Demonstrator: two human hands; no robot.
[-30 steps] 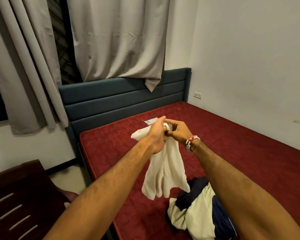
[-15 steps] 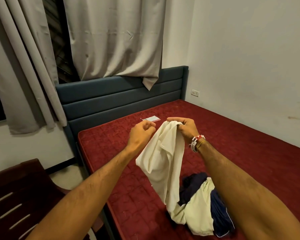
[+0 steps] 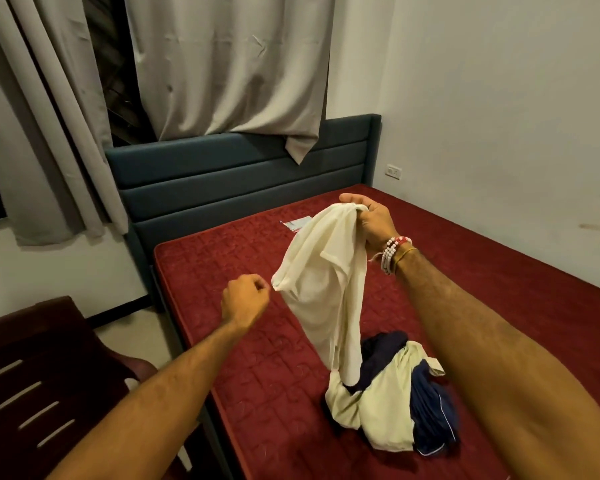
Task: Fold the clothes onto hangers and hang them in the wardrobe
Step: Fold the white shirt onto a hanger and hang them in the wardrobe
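1. Head camera looks down at a red bed [image 3: 229, 271], with a dark chair [image 3: 49, 341] at 8 o'clock in the picture.
2. The left hand [image 3: 245, 301] is low, near the middle. Its fingers [image 3: 257, 284] are curled in tight together. I cannot tell if they pinch any cloth or hold nothing.
3. The cream shirt [image 3: 323, 289] hangs in the air at 3 o'clock from the left hand. One rolled edge of it sits right beside that hand's knuckles, touching or almost touching.
4. The shirt's long way runs from 12 o'clock down to 6 o'clock. Its bottom end hangs in front of the pile of clothes [image 3: 378, 410], so I cannot tell if it rests there.
5. The right hand [image 3: 373, 221] is at the top of the shirt, at 1 o'clock from the left hand. It is wrapped tight round the bunched top edge and holds the whole shirt up.
6. The pile lies on the bed at 5 o'clock from the shirt. No hanger shows.
7. I think the next move is to open the shirt out. The left hand is the near one for that. The loose edge is at its 3 o'clock, so a short reach sideways should catch it.
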